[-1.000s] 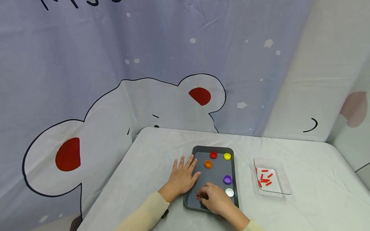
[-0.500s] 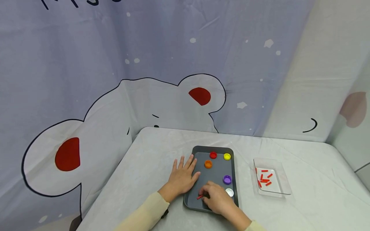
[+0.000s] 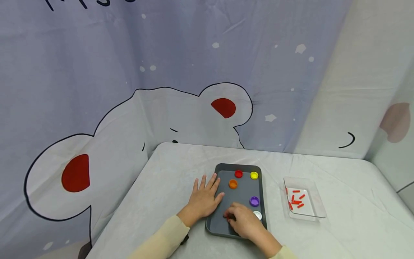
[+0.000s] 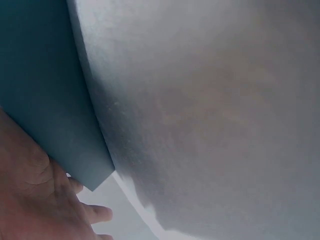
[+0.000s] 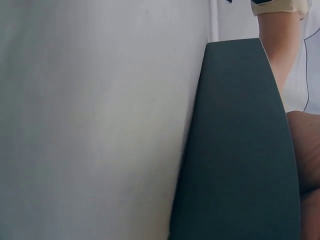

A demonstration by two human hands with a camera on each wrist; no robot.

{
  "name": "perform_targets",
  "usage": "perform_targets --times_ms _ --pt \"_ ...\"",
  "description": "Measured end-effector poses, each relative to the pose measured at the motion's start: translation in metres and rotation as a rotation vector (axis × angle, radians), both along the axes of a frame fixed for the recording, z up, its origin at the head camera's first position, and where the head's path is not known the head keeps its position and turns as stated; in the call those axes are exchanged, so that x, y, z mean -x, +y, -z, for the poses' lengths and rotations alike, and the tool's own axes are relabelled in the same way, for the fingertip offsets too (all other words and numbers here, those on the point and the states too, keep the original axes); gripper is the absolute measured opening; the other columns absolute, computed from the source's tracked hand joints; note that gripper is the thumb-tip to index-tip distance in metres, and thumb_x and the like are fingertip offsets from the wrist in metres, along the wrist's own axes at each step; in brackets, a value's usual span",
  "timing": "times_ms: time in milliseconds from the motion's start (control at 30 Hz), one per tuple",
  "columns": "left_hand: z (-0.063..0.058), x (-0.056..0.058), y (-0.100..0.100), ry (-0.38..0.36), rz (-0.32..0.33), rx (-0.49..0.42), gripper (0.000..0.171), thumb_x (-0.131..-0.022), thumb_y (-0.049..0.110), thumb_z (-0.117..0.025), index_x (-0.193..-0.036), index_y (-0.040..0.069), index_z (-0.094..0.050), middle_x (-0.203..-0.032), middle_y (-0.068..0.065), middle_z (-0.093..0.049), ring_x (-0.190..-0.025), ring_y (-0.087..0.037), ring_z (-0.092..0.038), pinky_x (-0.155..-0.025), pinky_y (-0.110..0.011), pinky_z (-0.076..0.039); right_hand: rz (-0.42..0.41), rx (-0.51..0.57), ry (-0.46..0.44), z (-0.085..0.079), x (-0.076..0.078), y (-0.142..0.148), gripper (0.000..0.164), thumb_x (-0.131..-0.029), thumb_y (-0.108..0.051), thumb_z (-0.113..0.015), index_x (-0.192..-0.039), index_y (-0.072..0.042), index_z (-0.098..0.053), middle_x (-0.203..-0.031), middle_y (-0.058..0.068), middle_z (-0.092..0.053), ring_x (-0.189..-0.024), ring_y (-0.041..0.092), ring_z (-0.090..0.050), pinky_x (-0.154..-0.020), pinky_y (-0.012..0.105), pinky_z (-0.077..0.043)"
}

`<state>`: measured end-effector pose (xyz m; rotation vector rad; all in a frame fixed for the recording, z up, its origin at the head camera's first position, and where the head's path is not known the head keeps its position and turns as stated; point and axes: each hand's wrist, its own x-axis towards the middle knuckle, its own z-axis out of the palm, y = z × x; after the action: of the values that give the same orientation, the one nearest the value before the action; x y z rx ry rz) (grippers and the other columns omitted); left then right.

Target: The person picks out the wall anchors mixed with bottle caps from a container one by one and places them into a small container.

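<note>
A grey tray (image 3: 240,194) lies on the cloth-covered table. My left hand (image 3: 203,202) rests with spread fingers along the tray's left rim; in the left wrist view the same hand (image 4: 35,195) is beside the tray's outer wall. Over the near part of the tray, my right hand (image 3: 244,220) pinches a small red stick (image 3: 228,217), mostly hidden by the fingers. Close by the right hand sit a white round cap (image 3: 257,214), partly covered, and a purple one (image 3: 254,201). Red (image 3: 238,174), yellow (image 3: 254,175) and orange (image 3: 233,184) caps sit farther back.
Right of the tray stands a clear plastic box (image 3: 318,207) with several red sticks (image 3: 296,202) inside. A printed curtain (image 3: 181,54) hangs behind the table. The tray's side (image 5: 235,150) fills much of the right wrist view.
My right hand has shifted slightly to the right over the tray. The red stick, which stuck out from the fingers, is now mostly covered. The left hand has stayed put.
</note>
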<state>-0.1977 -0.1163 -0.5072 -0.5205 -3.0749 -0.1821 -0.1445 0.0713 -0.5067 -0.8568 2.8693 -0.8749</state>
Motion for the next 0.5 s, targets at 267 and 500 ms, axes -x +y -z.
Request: perform_targets --times_ms 267,500 --pt "0.0031 0.0026 0.0004 -0.003 -0.006 0.003 0.065 -0.107 0.056 -0.031 -0.161 0.020 -0.031 -0.169 0.000 -0.019 -0.154 -0.040 -0.016 -0.121 -0.062 -0.010 0.004 0.018 -0.083 -0.0018 0.0042 0.0084 0.030 -0.080 -0.006 -0.081 -0.109 -0.011 -0.075 -0.095 -0.005 -0.062 -0.087 0.014 -0.060 -0.078 0.038 -0.052" --pt "0.0038 0.0026 -0.0005 0.005 -0.002 0.000 0.065 -0.107 0.056 -0.031 -0.161 0.020 -0.032 -0.169 0.000 -0.019 -0.154 -0.040 -0.017 -0.121 -0.063 -0.011 -0.020 -0.001 -0.139 -0.0026 0.0082 0.0102 0.041 -0.078 -0.015 -0.087 -0.116 -0.011 -0.073 -0.092 -0.005 -0.056 -0.083 0.012 -0.053 -0.073 0.034 -0.048"
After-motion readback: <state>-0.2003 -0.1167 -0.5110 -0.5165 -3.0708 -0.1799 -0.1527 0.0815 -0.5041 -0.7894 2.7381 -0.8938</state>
